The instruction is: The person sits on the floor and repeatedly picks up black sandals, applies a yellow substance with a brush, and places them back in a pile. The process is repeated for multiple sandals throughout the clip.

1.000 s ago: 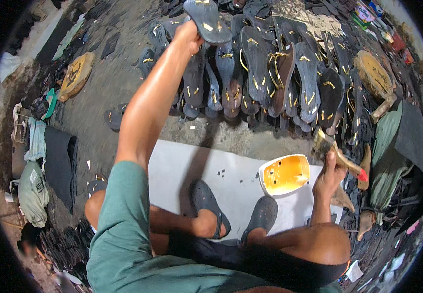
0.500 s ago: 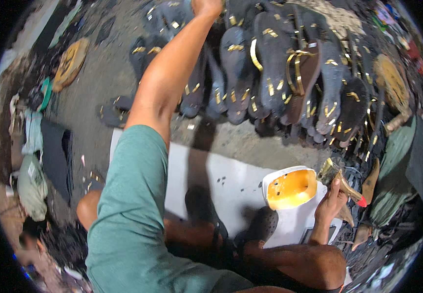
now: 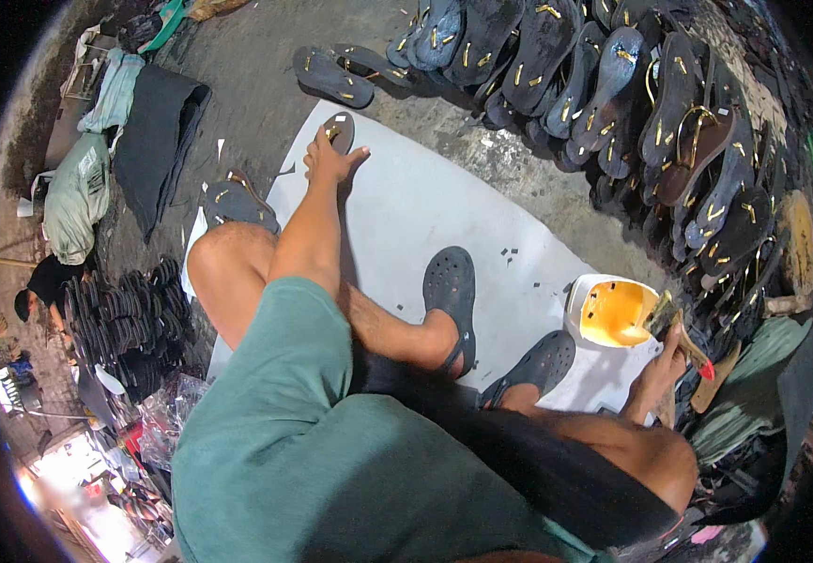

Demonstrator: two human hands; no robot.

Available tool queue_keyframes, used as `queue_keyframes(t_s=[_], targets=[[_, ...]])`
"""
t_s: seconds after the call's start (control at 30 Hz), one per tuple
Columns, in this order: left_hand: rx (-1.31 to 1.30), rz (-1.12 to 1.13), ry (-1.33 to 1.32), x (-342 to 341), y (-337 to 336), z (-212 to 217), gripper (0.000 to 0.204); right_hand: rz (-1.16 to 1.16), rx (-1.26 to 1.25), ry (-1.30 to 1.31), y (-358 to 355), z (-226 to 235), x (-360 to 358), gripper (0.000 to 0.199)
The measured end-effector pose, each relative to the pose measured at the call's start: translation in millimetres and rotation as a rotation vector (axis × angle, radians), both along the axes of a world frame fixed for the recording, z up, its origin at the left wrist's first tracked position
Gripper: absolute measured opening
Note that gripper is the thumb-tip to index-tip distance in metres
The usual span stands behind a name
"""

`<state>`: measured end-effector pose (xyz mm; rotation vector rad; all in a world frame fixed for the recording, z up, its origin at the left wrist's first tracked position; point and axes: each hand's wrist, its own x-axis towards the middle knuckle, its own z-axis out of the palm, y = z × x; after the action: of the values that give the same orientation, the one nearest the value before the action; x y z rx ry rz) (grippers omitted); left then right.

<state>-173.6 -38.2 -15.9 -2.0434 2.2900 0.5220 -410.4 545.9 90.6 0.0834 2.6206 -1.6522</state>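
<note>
One brush [image 3: 692, 350], the kind with a red-tipped wooden handle, is clamped in the right-hand grip [image 3: 667, 364], pretty close in, and its bristle end is held right by a white tub [image 3: 575, 305] with yellow-orange stuff [image 3: 616, 324] inside. That tub's been parked on a pale sheet [image 3: 406, 206] spread over the floor [image 3: 247, 94], with two dark clogs [image 3: 449, 281] planted further left and some small black bits [image 3: 510, 253] scattered about. Bigger news is at the sheet's far left corner: a dark sandal [image 3: 341, 131] has been brought there by the left-hand grip [image 3: 329, 167], which a second ago was up at the rows of sandals [image 3: 613, 84] with one raised. The thumb is spread out to the right and the fingers are over the sandal's left side, so whether it's being pinched or just touched honestly can't be told. Looks like the handling has been shifted from rows to sheet, with the brush kept in hand throughout. Just past that corner two loose sandals [image 3: 336, 77] are left on the floor, and off to the right beyond, the rows are packed tight.
</note>
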Motion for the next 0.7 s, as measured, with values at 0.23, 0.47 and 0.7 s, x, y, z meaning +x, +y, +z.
queue_keyframes(t_s=[0.23,0.47,0.7], targets=[[0.233,-0.466,0.154,0.1,-5.3,33.6,0.098,0.187,0.201,-0.004,4.4,-50.5,1.8,0.043],[0.274,-1.148,0.443,-76.1,223.5,38.9,0.096,0.148,0.892,0.308,1.6,-94.3,-4.6,0.059],[-0.052,-1.148,0.484,-43.4,257.9,20.3,0.046,0.045,0.23,0.065,12.9,-7.8,1.3,0.048]])
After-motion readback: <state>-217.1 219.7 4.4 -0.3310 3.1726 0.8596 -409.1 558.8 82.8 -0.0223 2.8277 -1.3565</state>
